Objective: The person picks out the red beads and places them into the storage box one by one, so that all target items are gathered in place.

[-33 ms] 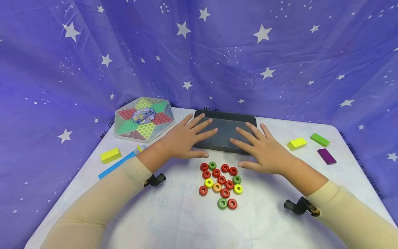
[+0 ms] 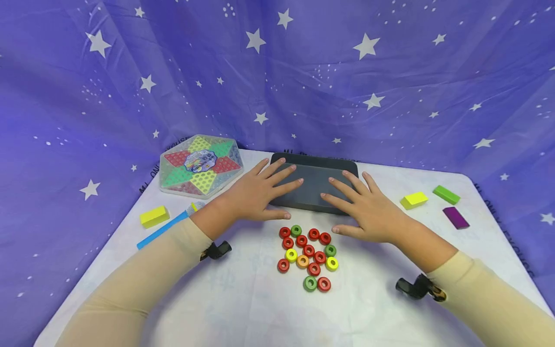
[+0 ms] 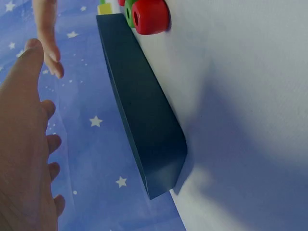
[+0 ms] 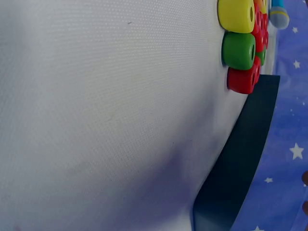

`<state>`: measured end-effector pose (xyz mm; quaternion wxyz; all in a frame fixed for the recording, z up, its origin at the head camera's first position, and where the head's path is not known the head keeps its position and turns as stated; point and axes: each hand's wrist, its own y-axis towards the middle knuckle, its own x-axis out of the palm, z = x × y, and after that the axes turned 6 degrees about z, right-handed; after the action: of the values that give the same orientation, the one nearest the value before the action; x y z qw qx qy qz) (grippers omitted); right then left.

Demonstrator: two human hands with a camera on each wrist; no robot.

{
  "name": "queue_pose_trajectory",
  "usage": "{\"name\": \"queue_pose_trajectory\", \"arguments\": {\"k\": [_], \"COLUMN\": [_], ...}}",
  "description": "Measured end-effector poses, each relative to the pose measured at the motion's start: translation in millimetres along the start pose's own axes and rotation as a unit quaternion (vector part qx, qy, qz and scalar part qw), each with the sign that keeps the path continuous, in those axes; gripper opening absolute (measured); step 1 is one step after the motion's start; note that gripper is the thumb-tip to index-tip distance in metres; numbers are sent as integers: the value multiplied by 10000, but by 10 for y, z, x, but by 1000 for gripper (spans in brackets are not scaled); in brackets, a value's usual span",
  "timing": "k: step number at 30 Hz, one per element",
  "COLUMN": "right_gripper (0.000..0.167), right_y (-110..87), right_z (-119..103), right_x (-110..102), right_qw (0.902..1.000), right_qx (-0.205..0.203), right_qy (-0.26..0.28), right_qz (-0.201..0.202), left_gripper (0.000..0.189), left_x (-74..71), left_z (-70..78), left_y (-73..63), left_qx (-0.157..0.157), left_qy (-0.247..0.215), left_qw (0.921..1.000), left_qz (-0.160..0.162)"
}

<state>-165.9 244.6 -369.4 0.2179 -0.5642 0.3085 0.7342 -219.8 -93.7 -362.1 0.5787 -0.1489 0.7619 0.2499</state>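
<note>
A dark tray (image 2: 317, 182) lies on the white worktop (image 2: 260, 308). The left hand (image 2: 257, 193) is over its left side and the right hand (image 2: 368, 212) over its right side, both with fingers spread wide. Little red, green, yellow and orange beads (image 2: 309, 255) lie just in front of the tray. A star game (image 2: 201, 161) is left of it.

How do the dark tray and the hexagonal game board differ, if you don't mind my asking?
The dark tray is roughly rectangular, while the hexagonal game board has six sides. The tray is plain grey; the board carries red, green and yellow triangles. In the head view, fingers of the left hand and right hand overlap the tray, whereas none overlap the board. Both lie on the white tabletop.
</note>
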Motion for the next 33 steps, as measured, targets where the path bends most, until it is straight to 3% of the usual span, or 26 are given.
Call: {"name": "queue_pose_trajectory", "arguments": {"k": [9, 33], "right_gripper": [84, 83], "right_y": [1, -8], "right_z": [29, 106], "right_x": [13, 80], "right_qw": [9998, 10000], "right_qx": [60, 32], "right_qy": [78, 13], "right_qz": [-147, -55], "left_gripper": [90, 90], "left_x": [15, 94], "left_z": [-33, -6], "left_y": [29, 103], "left_qx": [20, 7], "left_qy": [-44, 49], "left_qw": [10000, 9998], "left_qz": [-36, -168]}}
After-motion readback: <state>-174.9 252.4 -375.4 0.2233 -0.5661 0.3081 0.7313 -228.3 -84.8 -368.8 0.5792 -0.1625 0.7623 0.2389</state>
